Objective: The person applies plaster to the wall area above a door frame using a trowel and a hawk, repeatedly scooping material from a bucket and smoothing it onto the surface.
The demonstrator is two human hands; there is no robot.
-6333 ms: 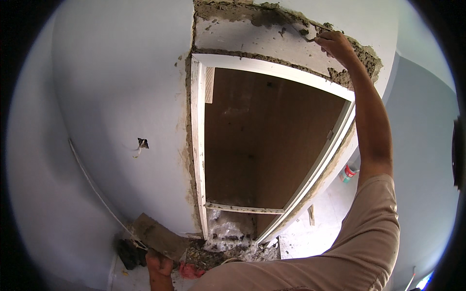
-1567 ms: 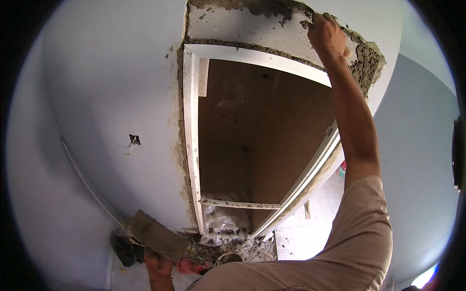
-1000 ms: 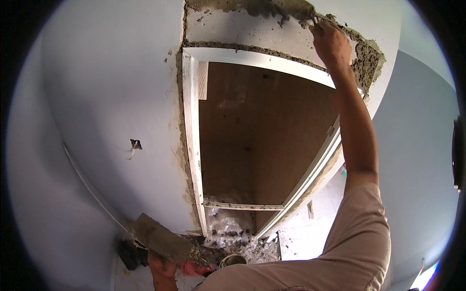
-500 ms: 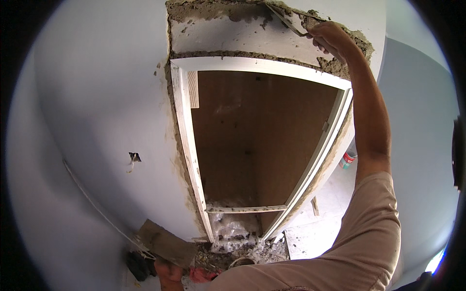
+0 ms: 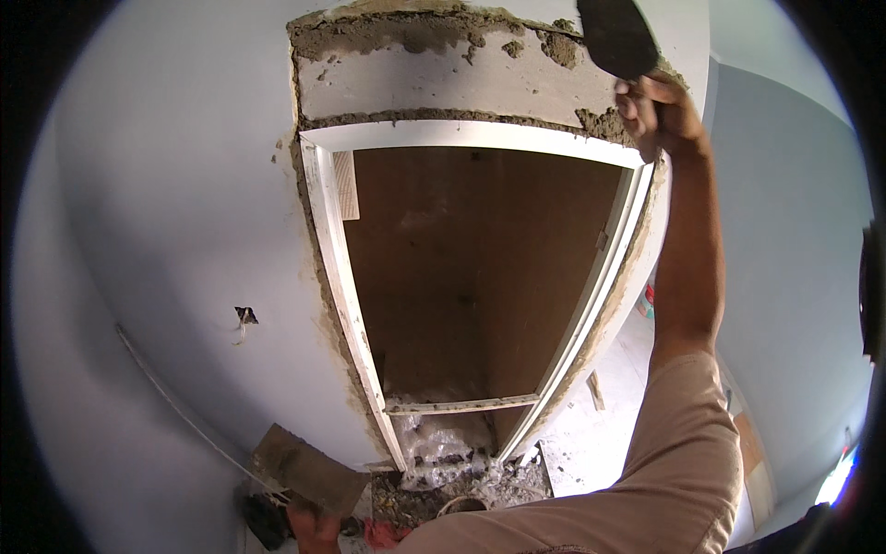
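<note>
My right hand [image 5: 663,115] is raised at the upper right, closed around the handle of a dark trowel [image 5: 618,39] whose blade points up, in front of the wall. Beside it, wet brown mortar [image 5: 406,35] lies in a rough band above a smooth pale lintel [image 5: 397,88]. Below the lintel runs the white door frame [image 5: 461,136], with more mortar along its top edge. Low at the left, my left hand [image 5: 314,528] grips a flat brown board [image 5: 309,469] from its near edge; its fingers are partly hidden beneath it.
Rubble and clear plastic sheeting [image 5: 443,448] lie at the foot of the doorway, with a round container [image 5: 461,505] nearby. A crossbar [image 5: 461,404] spans the frame low down. Wires poke from a wall hole [image 5: 245,316]. A red and teal bucket [image 5: 646,300] stands at the right.
My right hand has come down and slightly right, turning the trowel so its blade stands upright and its flat face shows. The view has shifted a little. My left hand still holds the board.
</note>
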